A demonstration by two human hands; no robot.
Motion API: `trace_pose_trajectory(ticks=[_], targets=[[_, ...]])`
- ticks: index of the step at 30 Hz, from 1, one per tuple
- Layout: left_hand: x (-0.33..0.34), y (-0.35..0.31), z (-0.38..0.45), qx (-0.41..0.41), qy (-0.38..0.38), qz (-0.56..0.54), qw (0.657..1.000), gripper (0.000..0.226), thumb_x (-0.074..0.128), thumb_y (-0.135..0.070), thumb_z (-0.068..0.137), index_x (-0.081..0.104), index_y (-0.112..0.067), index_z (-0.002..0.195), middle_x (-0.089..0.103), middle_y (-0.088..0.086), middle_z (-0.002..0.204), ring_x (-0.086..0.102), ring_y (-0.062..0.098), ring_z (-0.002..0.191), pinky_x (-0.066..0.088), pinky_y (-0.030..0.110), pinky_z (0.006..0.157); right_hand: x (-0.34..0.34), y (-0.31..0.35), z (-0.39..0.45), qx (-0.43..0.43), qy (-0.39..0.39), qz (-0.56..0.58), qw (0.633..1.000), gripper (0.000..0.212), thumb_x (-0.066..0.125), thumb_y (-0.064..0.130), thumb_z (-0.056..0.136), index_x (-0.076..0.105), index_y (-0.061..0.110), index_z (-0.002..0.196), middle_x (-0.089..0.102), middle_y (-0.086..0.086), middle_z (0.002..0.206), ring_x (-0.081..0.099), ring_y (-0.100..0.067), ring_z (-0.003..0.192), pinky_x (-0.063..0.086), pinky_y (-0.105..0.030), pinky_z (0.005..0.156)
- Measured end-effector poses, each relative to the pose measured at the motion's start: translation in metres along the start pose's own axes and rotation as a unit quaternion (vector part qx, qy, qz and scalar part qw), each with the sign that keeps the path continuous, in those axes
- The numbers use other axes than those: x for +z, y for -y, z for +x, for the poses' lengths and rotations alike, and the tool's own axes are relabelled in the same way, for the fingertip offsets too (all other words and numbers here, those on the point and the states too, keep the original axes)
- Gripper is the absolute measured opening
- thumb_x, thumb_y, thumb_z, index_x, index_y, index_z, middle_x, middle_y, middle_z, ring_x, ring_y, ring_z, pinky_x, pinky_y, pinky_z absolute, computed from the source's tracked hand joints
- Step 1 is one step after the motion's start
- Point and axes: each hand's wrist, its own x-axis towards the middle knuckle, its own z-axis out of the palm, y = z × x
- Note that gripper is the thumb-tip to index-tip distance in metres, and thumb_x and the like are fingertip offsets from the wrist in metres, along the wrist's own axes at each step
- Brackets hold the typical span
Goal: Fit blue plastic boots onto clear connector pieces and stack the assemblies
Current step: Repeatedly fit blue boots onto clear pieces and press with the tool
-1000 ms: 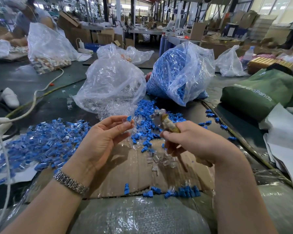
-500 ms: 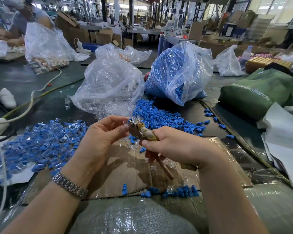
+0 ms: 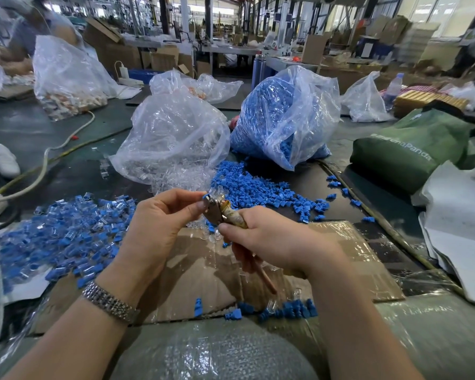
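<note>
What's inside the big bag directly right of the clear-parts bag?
The bag is packed with loose blue boots; the plastic folds blur its right side, and anything deeper is hidden.

The loose boots (image 3: 261,192) are matt blue plastic; the connector pieces (image 3: 176,178) spilling from the crinkled, glossy film bag (image 3: 173,138) are clear, glassy plastic. The tool (image 3: 232,215) has a dull metal head and a handle wrapped in worn tape (yellowed, rough-looking). The cardboard (image 3: 354,259) under shiny tape looks brown and creased. The watch band (image 3: 109,303) is polished metal links.
</note>
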Motion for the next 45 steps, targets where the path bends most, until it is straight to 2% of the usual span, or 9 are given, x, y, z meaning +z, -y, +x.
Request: trace_pose_trajectory(ticks=[7,11,15,19,28,31,35,40,45], targets=[[-0.013,0.002,0.003,0.031,-0.097,0.114,0.988,0.016,0.076,-0.016,0.088,0.073,-0.029,0.096,0.074,-0.002,0.091,0.07,0.009,0.084,0.057,0.023,0.074,-0.017,-0.002,-0.006,0.03,-0.08,-0.041,0.996,0.042,0.059,0.054,0.097,0.06,0.013,0.087,0.071,-0.01,0.078,0.066,-0.028,0.065,0.057,-0.045,0.067],[-0.02,0.004,0.003,0.036,-0.165,0.387,0.907,0.009,0.07,-0.019,0.089,0.07,-0.026,0.096,0.061,-0.002,0.088,0.062,0.018,0.08,0.054,0.038,0.073,-0.03,-0.025,0.0,0.116,-0.2,-0.14,0.963,0.032,0.059,0.049,0.096,0.048,0.024,0.078,0.058,0.003,0.076,0.056,-0.018,0.07,0.035,-0.033,0.056],[-0.024,0.002,0.001,-0.018,-0.174,0.554,0.814,0.005,0.065,-0.025,0.088,0.067,-0.024,0.084,0.051,0.002,0.091,0.055,0.029,0.092,0.038,0.048,0.091,-0.032,-0.051,0.009,0.204,-0.229,-0.176,0.935,0.021,0.058,0.033,0.093,0.046,0.018,0.082,0.058,-0.011,0.105,0.056,-0.028,0.085,0.037,-0.035,0.064],[-0.027,0.004,0.001,-0.047,-0.17,0.616,0.768,0.007,0.065,-0.021,0.087,0.065,-0.026,0.081,0.042,0.003,0.093,0.048,0.032,0.103,0.03,0.047,0.093,-0.025,-0.055,0.011,0.226,-0.222,-0.181,0.931,0.026,0.062,0.038,0.093,0.05,0.015,0.09,0.057,-0.016,0.113,0.057,-0.034,0.101,0.051,-0.044,0.084],[0.001,0.013,-0.005,0.107,0.046,0.493,0.862,0.01,0.062,-0.023,0.09,0.062,-0.033,0.092,0.051,-0.019,0.088,0.047,0.003,0.088,0.037,0.032,0.089,-0.019,-0.049,0.01,0.236,-0.188,-0.235,0.924,0.047,0.065,0.057,0.092,0.058,0.017,0.115,0.053,-0.011,0.129,0.049,-0.032,0.123,0.045,-0.053,0.104],[0.008,0.013,-0.007,0.114,0.115,0.448,0.879,0.013,0.064,-0.022,0.092,0.061,-0.034,0.089,0.054,-0.022,0.087,0.05,-0.009,0.083,0.043,0.017,0.084,-0.021,-0.04,0.008,0.139,-0.223,-0.215,0.941,0.023,0.073,0.039,0.092,0.066,0.027,0.11,0.062,0.002,0.117,0.056,-0.022,0.116,0.047,-0.05,0.104],[0.017,0.01,-0.012,0.104,0.178,0.368,0.907,0.006,0.069,-0.021,0.091,0.069,-0.027,0.091,0.062,-0.015,0.086,0.058,-0.005,0.086,0.049,0.012,0.077,-0.016,-0.032,0.005,0.12,-0.127,-0.183,0.968,0.008,0.076,0.019,0.09,0.076,0.027,0.09,0.074,0.007,0.094,0.067,-0.013,0.092,0.056,-0.039,0.093],[0.023,0.015,-0.013,0.089,0.206,0.391,0.892,0.02,0.064,-0.049,0.087,0.065,-0.031,0.096,0.063,-0.013,0.088,0.058,0.004,0.08,0.054,0.023,0.073,-0.019,-0.019,0.009,0.152,-0.082,-0.212,0.962,0.019,0.072,0.018,0.094,0.077,0.021,0.112,0.073,-0.002,0.113,0.066,-0.021,0.108,0.053,-0.038,0.1],[0.028,0.018,-0.012,0.095,0.19,0.432,0.877,0.017,0.064,-0.05,0.087,0.065,-0.036,0.096,0.061,-0.02,0.09,0.058,-0.003,0.085,0.056,0.026,0.08,-0.015,-0.018,0.01,0.146,-0.074,-0.224,0.961,0.019,0.07,0.019,0.096,0.074,0.019,0.115,0.071,-0.005,0.117,0.065,-0.022,0.109,0.053,-0.039,0.099]])
